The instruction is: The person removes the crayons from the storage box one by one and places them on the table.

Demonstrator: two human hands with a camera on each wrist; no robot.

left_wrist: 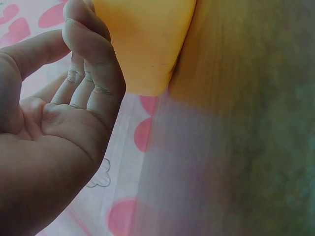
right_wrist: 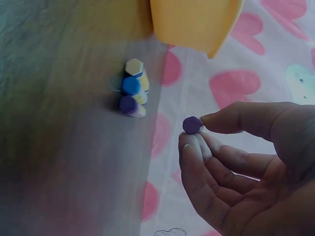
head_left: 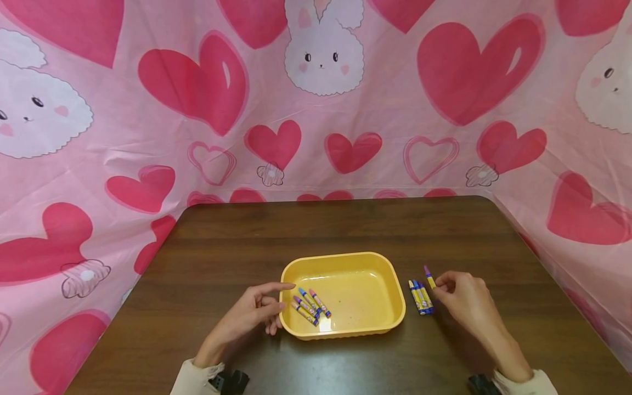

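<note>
Purple hexagonal crayon in a yellow wrapper (head_left: 430, 278), pinched between the thumb and fingertips of the right hand (head_left: 466, 302), just beside three wrapped crayons in white, blue and purple (head_left: 421, 298) that lay together on the table. The work surface was a dark brown, wood-grained table (head_left: 336, 230). Around it hung a pink cloth (head_left: 316, 118) printed with red hearts (head_left: 353, 153) and white rabbit heads (head_left: 323, 60); creases showed in the fabric. A yellow, round-cornered rectangular tray (head_left: 365, 302) stood left of the three crayons and contained four further yellow-wrapped crayons (head_left: 310, 305) near its left end. The left hand (head_left: 252, 310) was at that end, index finger extended over the rim and the remaining fingers bent outside; whether it gripped the tray could not be told. Small printed marks on the yellow wrappers, with blue bands, were too small to read.
</note>
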